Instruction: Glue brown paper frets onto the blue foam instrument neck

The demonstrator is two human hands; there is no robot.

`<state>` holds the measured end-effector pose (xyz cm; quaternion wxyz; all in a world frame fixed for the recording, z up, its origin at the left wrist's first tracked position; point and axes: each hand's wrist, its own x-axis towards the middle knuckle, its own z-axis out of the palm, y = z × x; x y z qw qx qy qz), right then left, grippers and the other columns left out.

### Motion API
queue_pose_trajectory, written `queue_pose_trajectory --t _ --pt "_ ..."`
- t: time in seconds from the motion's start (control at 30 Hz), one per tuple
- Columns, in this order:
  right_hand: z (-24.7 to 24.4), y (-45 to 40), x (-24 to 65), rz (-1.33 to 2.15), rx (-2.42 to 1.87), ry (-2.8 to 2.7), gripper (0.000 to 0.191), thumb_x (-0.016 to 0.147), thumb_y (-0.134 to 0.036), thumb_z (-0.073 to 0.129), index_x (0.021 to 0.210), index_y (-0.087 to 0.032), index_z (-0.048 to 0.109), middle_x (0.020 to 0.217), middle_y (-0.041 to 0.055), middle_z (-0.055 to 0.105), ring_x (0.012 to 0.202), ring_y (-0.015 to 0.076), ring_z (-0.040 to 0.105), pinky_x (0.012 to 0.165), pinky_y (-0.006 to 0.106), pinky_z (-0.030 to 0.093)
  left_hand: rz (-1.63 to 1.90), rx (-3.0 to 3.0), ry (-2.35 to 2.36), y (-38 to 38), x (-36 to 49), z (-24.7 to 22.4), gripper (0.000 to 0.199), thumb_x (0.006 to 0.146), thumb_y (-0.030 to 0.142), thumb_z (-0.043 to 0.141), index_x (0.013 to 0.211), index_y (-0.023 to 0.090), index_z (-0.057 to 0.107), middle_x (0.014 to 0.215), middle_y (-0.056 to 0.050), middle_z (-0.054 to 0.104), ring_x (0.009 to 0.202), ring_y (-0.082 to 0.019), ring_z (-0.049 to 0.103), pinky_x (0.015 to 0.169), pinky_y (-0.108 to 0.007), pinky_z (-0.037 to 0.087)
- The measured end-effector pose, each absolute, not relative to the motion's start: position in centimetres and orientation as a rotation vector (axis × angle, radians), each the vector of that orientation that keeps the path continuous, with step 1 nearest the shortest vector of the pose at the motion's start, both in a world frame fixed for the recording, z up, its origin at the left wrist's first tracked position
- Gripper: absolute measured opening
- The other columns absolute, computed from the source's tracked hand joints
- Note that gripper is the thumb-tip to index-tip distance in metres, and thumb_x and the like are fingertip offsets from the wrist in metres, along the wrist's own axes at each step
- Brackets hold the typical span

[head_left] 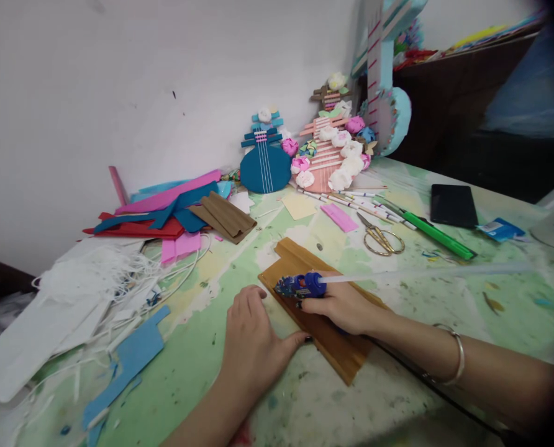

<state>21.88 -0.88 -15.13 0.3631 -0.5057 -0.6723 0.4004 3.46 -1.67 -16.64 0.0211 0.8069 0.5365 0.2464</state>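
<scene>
1. The right hand [345, 308] is wrapped round a blue glue gun [307, 285], its nozzle over the left edge of the brown paper [321, 332]; gluing seems to be the step in hand.
2. Directly under that grip the brown paper lies flat on the table, with a stepped outline at its far end. Its shape looks cut already; whether glue is on it yet, I cannot tell.
3. Just left of the grip, the left hand [253, 338] grasps nothing: its fingers and thumb are spread along the paper's left edge.
4. No cords or flowers show on the brown paper, so any dressing of it appears still undone.
5. Beyond the grip, to its right, lie gold-handled scissors [380, 238] and a green cutter [438, 234].
6. Farther beyond, against the wall, a blue ornament [265, 167] and a pink ornament [321, 158] already carry strings and flowers and look near complete.
7. Well left of the grip, white string [86, 276] and a blue cut piece [135, 351] lie loose, seemingly unused.
</scene>
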Motion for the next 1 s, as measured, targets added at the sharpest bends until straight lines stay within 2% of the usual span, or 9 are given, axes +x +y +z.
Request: queue_pose_trajectory --t 0.1,0.2,0.63,1.0 --pt "-15.2 -0.9 22.0 1.009 -1.308 -1.741 0.006 0.070 -0.018 0.056 0.066 -0.017 0.051 0.069 -0.0020 0.051 0.069 0.0145 0.048 0.063 0.024 0.033 0.702 2.561 1.654 -1.5 3.4 -17.1 0.088 0.059 0.058 0.071 0.125 0.012 0.034 0.124 -0.020 0.047 0.116 -0.038 0.045 0.093 -0.054 0.039" --pt "-15.1 -0.9 22.0 1.018 -1.295 -1.732 0.006 0.070 -0.018 0.056 0.067 -0.017 0.051 0.069 -0.0021 0.052 0.068 0.0143 0.049 0.062 0.024 0.033 0.643 2.613 1.596 -1.4 3.3 -17.6 0.086 0.064 0.058 0.066 0.130 0.014 0.033 0.131 -0.021 0.046 0.121 -0.038 0.043 0.096 -0.056 0.035" --pt "-15.3 -1.0 22.4 1.004 -1.287 -1.763 0.009 0.069 -0.018 0.055 0.064 -0.017 0.048 0.065 -0.0033 0.051 0.063 0.0128 0.046 0.057 0.024 0.030 0.402 2.663 1.584 -1.6 3.4 -16.8 0.082 0.075 0.067 0.047 0.134 0.011 0.039 0.137 -0.022 0.044 0.126 -0.039 0.038 0.099 -0.056 0.030" --pt "-15.3 -2.1 22.9 1.017 -1.298 -1.747 0.002 0.070 -0.019 0.057 0.069 -0.017 0.056 0.068 -0.0022 0.055 0.065 0.0139 0.048 0.059 0.024 0.032 0.386 2.681 1.596 -1.5 3.4 -16.8 0.080 0.074 0.067 0.049 0.133 0.011 0.041 0.137 -0.021 0.044 0.126 -0.037 0.038 0.099 -0.054 0.031"
